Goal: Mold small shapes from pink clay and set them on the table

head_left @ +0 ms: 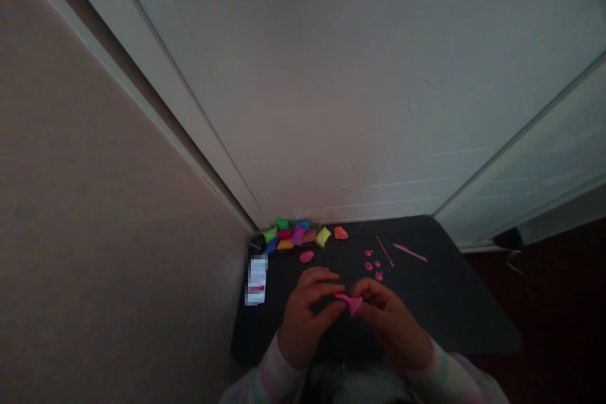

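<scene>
The wall (118,214) is set along the left edge of the table (454,309); movement on that side is bounded by it. The phone (256,279) is laid at the left edge of the table, its face blurred. The packets (298,235), in several colours, are bunched at the table's far left corner, close against the panel (307,107) by which the far edge is bounded. The pink lump (307,257) is placed nearer the table's middle than the packets.

The left hand (307,319) is held above the near part of the table, with the thin end of the piece (353,304) pinched between thumb and forefinger. The piece, pink and flared at its other end, is held above the table's near middle. The flared end is gripped by the fingertips of the right hand (395,325); the hands are separated only by the piece.

The orange lump (341,233) is set near the table's far edge. Small pink bits (368,266) are grouped right of the table's middle, followed by the stick (385,251) and the blade (409,252), both slanted. Working room is provided by exposed surface toward the table's right edge, beyond which the floor (558,303) is seen.
</scene>
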Available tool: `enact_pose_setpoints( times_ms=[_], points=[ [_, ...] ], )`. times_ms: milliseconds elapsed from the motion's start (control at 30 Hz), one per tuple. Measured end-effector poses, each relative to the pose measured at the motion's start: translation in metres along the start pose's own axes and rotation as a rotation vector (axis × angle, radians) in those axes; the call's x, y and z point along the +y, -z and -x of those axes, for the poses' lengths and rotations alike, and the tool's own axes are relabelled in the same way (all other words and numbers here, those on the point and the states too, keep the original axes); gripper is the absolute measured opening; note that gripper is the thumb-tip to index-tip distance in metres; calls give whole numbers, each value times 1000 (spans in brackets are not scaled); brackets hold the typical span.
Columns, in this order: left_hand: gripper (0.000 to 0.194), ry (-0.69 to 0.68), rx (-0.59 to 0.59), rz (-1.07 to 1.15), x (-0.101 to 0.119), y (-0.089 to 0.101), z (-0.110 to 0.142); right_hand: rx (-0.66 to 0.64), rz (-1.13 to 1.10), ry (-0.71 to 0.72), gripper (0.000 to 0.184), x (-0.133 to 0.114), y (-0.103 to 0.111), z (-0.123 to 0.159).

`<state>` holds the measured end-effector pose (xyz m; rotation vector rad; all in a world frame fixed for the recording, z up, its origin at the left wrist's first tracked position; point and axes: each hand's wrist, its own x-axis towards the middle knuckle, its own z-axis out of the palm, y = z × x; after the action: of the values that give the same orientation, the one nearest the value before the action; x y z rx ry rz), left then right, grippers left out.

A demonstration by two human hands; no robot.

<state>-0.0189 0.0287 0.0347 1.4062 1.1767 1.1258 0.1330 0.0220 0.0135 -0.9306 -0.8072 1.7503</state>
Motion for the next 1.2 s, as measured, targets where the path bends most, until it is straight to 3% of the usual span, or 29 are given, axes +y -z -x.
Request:
enact_pose_setpoints(
  times_ms=[400,1200],
  points=[
    [11,-396,10,-370,1,3,6,-63,38,-67,18,-3,3,-1],
    [6,-401,107,-431,0,-7,11,-24,91,-22,13,-2,6,3]
  ],
)
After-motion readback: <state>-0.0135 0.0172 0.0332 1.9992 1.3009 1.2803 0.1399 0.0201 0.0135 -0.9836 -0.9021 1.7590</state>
